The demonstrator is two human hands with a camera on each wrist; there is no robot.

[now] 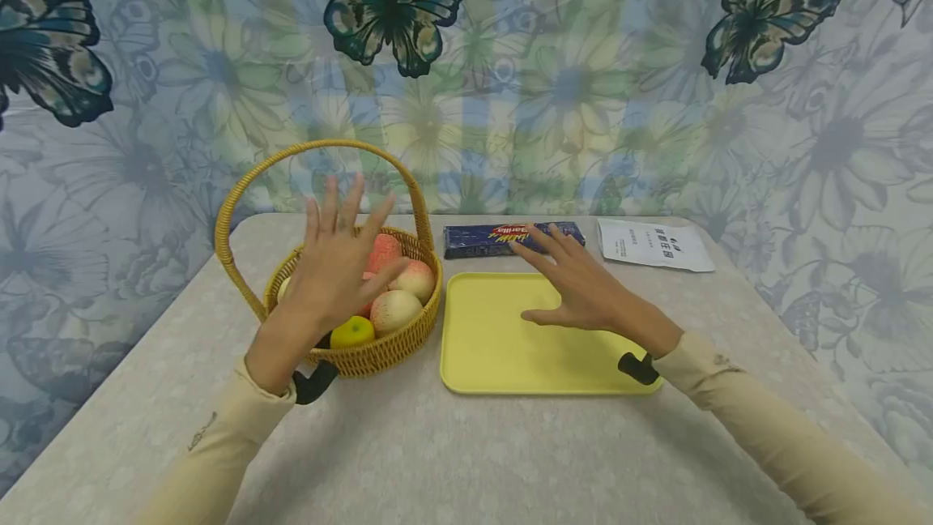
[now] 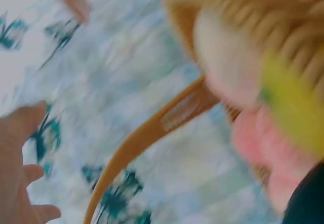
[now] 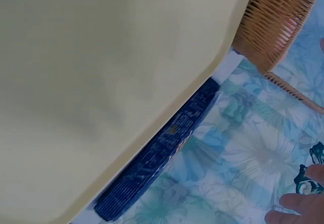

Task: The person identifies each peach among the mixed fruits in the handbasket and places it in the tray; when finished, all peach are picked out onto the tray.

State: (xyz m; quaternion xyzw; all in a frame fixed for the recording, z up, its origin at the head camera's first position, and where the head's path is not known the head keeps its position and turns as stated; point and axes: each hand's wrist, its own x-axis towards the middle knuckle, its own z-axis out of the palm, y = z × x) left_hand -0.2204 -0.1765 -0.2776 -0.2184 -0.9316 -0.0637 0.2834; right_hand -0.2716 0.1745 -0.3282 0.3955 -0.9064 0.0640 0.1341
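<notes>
My left hand [image 1: 328, 274], fingers spread, hovers over the near left part of a wicker basket [image 1: 386, 355] and holds nothing. Inside the basket sit several peaches, among them a pale one [image 1: 395, 312] and a red one [image 1: 384, 252], plus a yellow-green apple [image 1: 353, 332] at the near side; the hand hides part of the fruit. Above a yellow tray [image 1: 496, 363] is my right hand [image 1: 579, 290], fingers apart, also with nothing in it. The left wrist view shows the blurred basket fruit [image 2: 228, 57] close by the left thumb side.
A dark blue box of pasta [image 1: 474, 241] lies behind the tray, and a white printed pouch [image 1: 656, 244] lies to its right. The basket's tall arched handle [image 1: 321, 146] rises over the fruit. A butterfly-patterned cloth [image 1: 510, 104] hangs behind the table.
</notes>
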